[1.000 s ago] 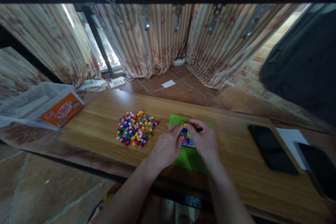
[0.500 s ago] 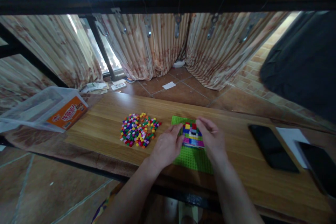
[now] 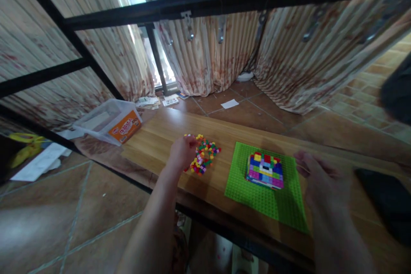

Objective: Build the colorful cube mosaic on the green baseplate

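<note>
My left hand (image 3: 183,153) is over the left part of a pile of small multicoloured toy bricks (image 3: 205,152), hiding some of them. Its fingers are curled together, and whatever they may hold is hidden. A green baseplate (image 3: 236,184) lies on the table to the right of the pile. On the plate stands a low block of joined bricks (image 3: 266,171) in red, yellow, blue and purple, with a white and black piece near its middle. My right hand (image 3: 316,173), smeared by motion, hovers just beyond the plate's right edge, apart from the block.
A clear plastic box (image 3: 107,122) with an orange label stands at the far left end of the wooden table (image 3: 160,137). A black phone (image 3: 385,201) lies at the right. Behind the table runs a black metal bar (image 3: 199,4) with hanging clips, before curtains.
My left hand has left the brick block and moved left to the pile. My right hand has drawn away to the right of the plate. The view has turned left.
</note>
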`<action>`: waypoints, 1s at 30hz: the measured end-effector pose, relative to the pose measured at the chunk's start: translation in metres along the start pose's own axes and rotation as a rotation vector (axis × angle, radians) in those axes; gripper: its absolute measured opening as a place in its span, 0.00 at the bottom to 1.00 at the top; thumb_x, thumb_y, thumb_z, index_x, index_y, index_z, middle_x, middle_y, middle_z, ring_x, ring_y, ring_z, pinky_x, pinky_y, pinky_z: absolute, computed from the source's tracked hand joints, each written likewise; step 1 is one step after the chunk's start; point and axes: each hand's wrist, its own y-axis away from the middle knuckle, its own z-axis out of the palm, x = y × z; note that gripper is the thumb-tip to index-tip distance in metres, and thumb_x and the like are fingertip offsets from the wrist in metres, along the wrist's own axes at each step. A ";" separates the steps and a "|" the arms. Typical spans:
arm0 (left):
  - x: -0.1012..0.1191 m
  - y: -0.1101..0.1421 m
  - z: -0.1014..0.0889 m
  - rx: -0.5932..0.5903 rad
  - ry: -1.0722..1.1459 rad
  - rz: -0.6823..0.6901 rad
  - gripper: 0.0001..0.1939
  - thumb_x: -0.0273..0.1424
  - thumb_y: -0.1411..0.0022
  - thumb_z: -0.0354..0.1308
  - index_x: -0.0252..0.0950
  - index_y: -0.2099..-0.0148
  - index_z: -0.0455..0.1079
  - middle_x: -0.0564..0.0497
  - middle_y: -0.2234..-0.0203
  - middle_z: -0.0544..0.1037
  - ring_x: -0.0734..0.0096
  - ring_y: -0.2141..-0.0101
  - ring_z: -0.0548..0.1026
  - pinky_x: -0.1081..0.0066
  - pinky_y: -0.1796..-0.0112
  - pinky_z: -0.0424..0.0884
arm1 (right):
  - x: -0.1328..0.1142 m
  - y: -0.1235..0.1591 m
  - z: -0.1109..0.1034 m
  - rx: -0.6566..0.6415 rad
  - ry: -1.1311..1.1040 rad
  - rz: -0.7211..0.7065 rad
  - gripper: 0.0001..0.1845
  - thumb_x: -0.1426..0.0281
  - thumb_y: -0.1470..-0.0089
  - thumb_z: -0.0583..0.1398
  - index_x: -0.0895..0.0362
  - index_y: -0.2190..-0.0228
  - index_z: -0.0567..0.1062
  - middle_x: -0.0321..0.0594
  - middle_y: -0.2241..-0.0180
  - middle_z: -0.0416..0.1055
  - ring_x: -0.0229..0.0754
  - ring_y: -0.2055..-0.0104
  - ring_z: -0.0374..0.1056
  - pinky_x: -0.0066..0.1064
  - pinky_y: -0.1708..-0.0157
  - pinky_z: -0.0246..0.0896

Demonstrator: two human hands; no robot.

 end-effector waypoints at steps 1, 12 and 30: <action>-0.003 0.000 -0.002 -0.024 -0.016 0.004 0.12 0.23 0.43 0.54 0.37 0.63 0.80 0.49 0.71 0.81 0.66 0.68 0.77 0.69 0.63 0.72 | 0.000 0.001 0.001 -0.002 -0.001 0.008 0.15 0.62 0.66 0.72 0.56 0.75 0.78 0.39 0.71 0.76 0.40 0.67 0.73 0.32 0.67 0.66; 0.008 0.009 0.024 -0.057 -0.159 0.029 0.07 0.26 0.43 0.58 0.37 0.64 0.78 0.44 0.66 0.81 0.58 0.58 0.78 0.64 0.55 0.73 | 0.005 0.006 0.008 -0.066 0.100 -0.060 0.12 0.62 0.61 0.70 0.56 0.74 0.80 0.43 0.70 0.78 0.44 0.64 0.74 0.35 0.67 0.68; 0.026 0.009 0.033 -0.076 0.546 0.246 0.05 0.26 0.39 0.56 0.34 0.64 0.73 0.49 0.69 0.78 0.68 0.65 0.76 0.69 0.60 0.71 | -0.015 0.031 0.018 -0.279 0.170 -0.275 0.09 0.63 0.53 0.68 0.53 0.69 0.82 0.38 0.67 0.80 0.42 0.64 0.74 0.34 0.62 0.69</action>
